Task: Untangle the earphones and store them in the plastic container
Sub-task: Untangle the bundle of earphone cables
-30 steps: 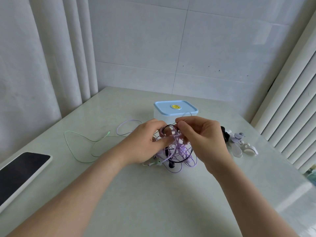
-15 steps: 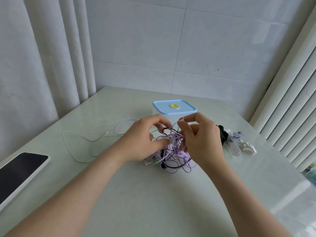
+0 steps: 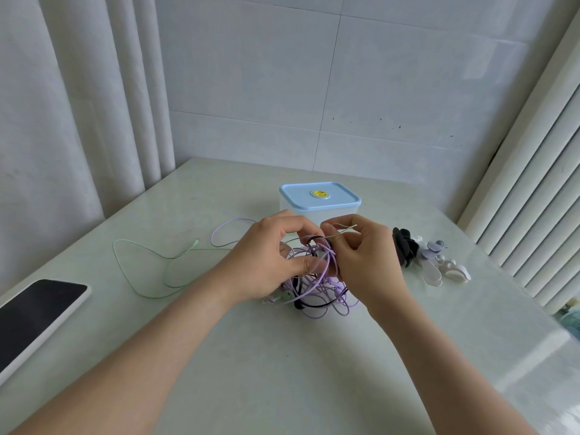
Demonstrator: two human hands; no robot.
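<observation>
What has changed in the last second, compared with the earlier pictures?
The right hand now pinches a thin pale green cable strand, drawn slightly out of the tangled purple and black earphones. The left hand still holds the tangle. The blue-lidded plastic container stayed closed, unmoved.

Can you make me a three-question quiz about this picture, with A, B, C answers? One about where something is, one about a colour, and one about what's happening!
1. Where is the phone?
A) at the table's left edge
B) on a chair
C) on a windowsill

2. What colour is the container's lid?
A) red
B) light blue
C) black

3. What are the hands doing?
A) lying flat
B) clapping
C) gripping the tangled earphones

Answers: 1 A, the phone lies far left on the table. 2 B, the lid is pale blue. 3 C, the left hand and right hand both pinch cables of the tangle.
</observation>
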